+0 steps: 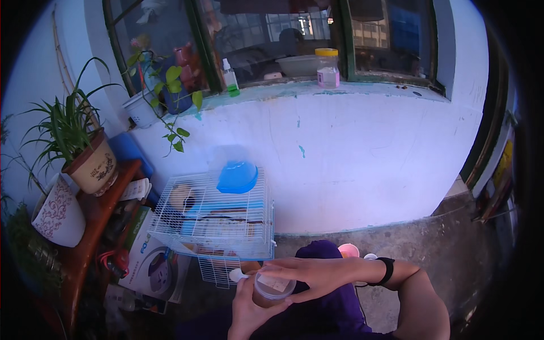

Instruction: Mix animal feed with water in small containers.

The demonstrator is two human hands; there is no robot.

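Note:
My left hand (pixel 251 309) is wrapped around a small clear jar (pixel 264 300) with a lid (pixel 275 284) that bears a pale label. A white scoop or spoon (pixel 238 275) sticks out by the left fingers; its handle is hidden. Across the top of the jar lies my right hand (pixel 316 275), its thumb and fingers gripping the lid's rim. Just beyond my hands stands a white wire pet cage (pixel 250 212), its barred front door (pixel 219 272) hanging down. On the cage roof sits a blue plastic tub with a clear part (pixel 238 177).
A wooden stand (pixel 95 212) with potted plants (pixel 91 165) borders the left. Below it leans a printed appliance box (pixel 148 259). The window sill (pixel 272 91) carries a spray bottle (pixel 230 78) and a yellow-lidded jar (pixel 327 70). A pink bowl (pixel 349 250) rests on the floor beyond my right forearm.

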